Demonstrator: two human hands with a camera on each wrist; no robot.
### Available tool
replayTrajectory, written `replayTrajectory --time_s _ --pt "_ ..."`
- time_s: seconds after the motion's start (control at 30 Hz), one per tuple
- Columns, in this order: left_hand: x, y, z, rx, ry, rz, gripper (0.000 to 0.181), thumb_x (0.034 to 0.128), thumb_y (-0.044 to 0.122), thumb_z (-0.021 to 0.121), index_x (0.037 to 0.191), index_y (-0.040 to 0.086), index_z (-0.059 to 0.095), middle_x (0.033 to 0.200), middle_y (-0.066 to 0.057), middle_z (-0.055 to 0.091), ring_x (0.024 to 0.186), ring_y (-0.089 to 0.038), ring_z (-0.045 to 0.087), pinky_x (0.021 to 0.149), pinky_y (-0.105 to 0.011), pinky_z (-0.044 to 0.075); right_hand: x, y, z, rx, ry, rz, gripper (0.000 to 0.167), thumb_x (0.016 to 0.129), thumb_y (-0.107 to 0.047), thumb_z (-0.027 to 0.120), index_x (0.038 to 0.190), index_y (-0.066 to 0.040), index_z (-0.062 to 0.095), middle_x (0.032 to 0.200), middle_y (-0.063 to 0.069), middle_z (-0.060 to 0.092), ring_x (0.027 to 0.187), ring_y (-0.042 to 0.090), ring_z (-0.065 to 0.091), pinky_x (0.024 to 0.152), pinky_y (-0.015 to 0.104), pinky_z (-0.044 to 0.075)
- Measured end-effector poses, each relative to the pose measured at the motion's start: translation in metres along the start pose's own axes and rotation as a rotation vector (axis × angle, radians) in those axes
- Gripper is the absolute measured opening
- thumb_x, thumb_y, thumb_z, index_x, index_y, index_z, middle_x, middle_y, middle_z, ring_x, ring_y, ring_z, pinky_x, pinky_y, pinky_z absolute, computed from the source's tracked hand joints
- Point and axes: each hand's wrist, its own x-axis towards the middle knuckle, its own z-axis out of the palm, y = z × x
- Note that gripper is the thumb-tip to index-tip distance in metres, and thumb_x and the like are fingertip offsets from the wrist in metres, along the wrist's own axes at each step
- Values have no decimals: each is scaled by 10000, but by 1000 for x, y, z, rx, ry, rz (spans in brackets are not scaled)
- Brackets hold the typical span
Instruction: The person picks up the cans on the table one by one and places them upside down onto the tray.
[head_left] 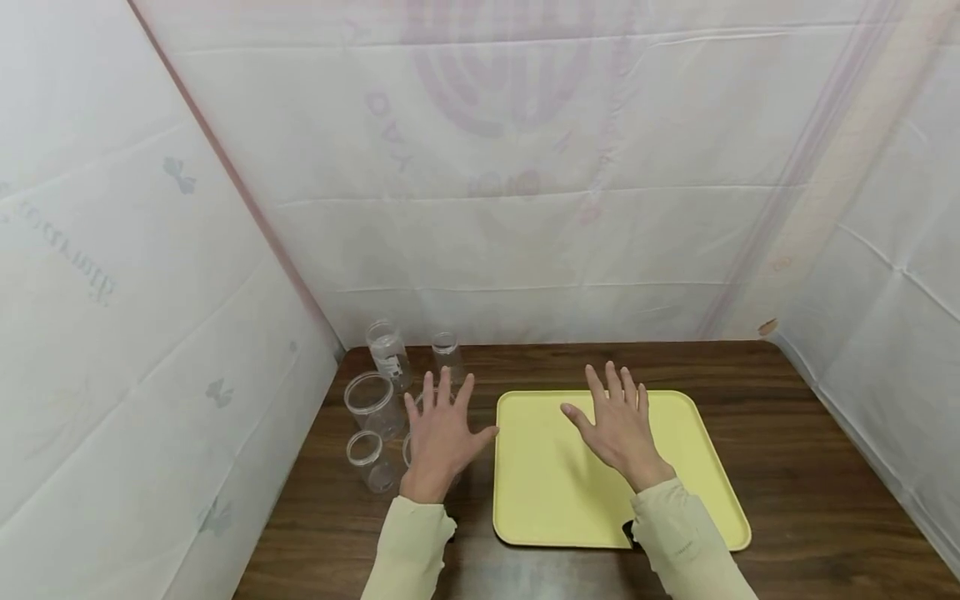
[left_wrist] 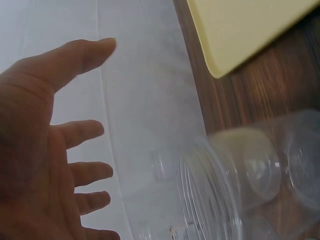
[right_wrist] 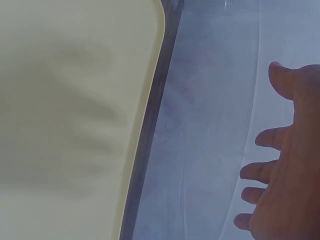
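On the left sheet [head_left: 150, 333] a faint, mirrored word [head_left: 75, 257] seems to be "warmth", on the back sheet [head_left: 510, 242] pale letters [head_left: 388, 131] beside a round emblem [head_left: 498, 75] appear to include A and Y, and one jar [head_left: 386, 343] bears a label [head_left: 391, 366] too small for reading.

Clear, round-mouthed jars [head_left: 381, 417] stand upright, clustered left of a yellow, round-cornered tray [head_left: 551, 492] lying flat.

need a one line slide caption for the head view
Left hand spread open near clear jars, right hand spread above a yellow tray on a dark wood-grain table.
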Motion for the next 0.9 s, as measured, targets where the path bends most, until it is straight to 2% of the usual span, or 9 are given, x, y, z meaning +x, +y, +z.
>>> replayTrajectory --time_s 0.3,0.47,0.73,0.9 --pt "-6 -18 -2 -10 -25 -63 854 921 515 791 1608 115 479 1683 -272 293 1564 -508 189 1178 -767 173 0 -1 0 10 18 1 800 1080 -482 577 1650 12 310 1677 361 191 1557 556 100 1210 729 55" --pt "-10 -23 0 2 -28 -83 857 884 508 831 1571 98 525 1655 -299 331 1537 -533 241 1152 -784 213 -3 -1 1 18 17 6 796 1082 -482 574 1650 11 312 1677 359 193 1558 555 99 1210 728 53" --pt "-18 -28 0 -18 -71 -151 851 883 469 835 1566 68 522 1638 -313 349 1519 -548 268 1146 -784 229 -6 -1 5 10 15 5 793 1080 -484 576 1642 16 328 1669 365 209 1553 559 117 1209 727 69" --pt "-21 -30 0 -10 -71 -153 829 861 469 850 1522 58 565 1593 -313 413 1471 -547 353 1124 -766 297 -9 -1 7 10 11 11 795 1076 -483 584 1641 18 333 1666 365 217 1551 560 135 1209 725 86"
